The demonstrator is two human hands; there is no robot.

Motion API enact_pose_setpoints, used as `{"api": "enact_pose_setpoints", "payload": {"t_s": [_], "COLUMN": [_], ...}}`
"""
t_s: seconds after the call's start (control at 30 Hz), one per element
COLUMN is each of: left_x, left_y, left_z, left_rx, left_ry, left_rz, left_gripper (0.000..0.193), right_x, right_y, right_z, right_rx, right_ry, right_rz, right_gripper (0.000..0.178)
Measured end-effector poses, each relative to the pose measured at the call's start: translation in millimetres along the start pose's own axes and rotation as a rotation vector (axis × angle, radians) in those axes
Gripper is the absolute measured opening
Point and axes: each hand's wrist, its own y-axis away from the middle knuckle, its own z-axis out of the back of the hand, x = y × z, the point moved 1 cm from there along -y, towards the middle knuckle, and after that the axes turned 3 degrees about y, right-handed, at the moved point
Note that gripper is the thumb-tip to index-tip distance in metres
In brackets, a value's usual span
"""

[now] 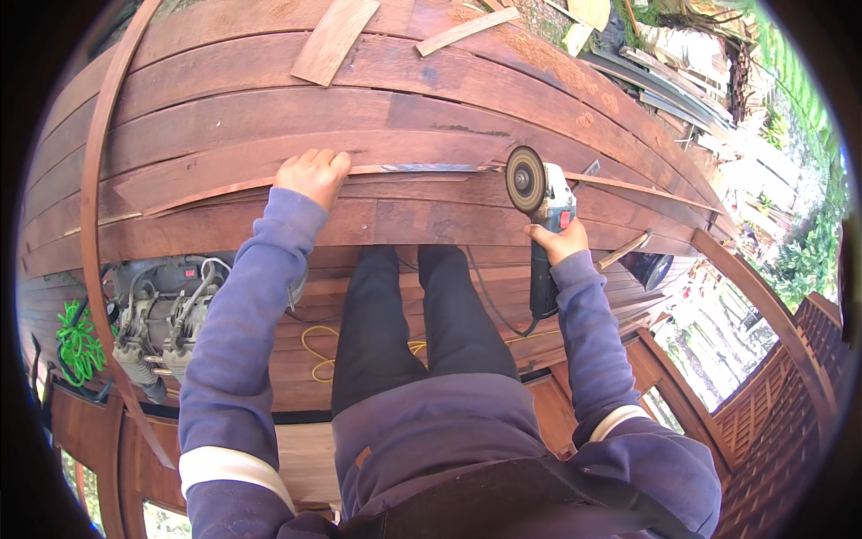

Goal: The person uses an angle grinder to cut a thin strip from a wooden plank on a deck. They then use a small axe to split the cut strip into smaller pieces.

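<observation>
In my right hand (560, 241) is an angle grinder (557, 196), gripped round its body with the dark handle end toward me. Its round brown disc (524, 180) faces up and left, close to the right end of a long reddish wooden board (422, 145); whether the two touch I cannot tell. My left hand (312, 176) is closed over the near edge of that board, left of the middle. Between my hands a thin shiny strip (422, 168) runs along the board's edge. A small metal piece (589, 171) lies just right of the disc.
Loose wood offcuts (334, 41) lie on the far planks, with sawdust (557, 67) to their right. A grey machine or case (162, 310) and green cord (79, 346) are at left. Yellow cord (316, 359) lies near my legs. A wooden-handled tool (624, 251) is at right.
</observation>
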Motion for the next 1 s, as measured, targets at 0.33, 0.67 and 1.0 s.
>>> {"api": "enact_pose_setpoints", "payload": {"t_s": [0.33, 0.67, 1.0], "left_x": [2.2, 2.7, 3.1], "left_y": [0.7, 3.7, 5.1], "left_z": [-1.9, 0.1, -3.0], "left_rx": [-0.049, 0.023, 0.033], "left_ry": [-0.007, -0.009, -0.005], "left_rz": [-0.017, 0.012, 0.028], "left_gripper": [0.005, 0.012, 0.013], "right_x": [0.0, 11.6, 16.2], "right_y": [-1.5, -1.8, -9.0], "right_z": [-6.9, -5.5, -2.2], "right_rx": [-0.064, -0.07, -0.056], "right_ry": [0.075, 0.15, 0.246], "right_rz": [-0.036, -0.036, -0.013], "right_gripper": [0.05, 0.054, 0.05]}}
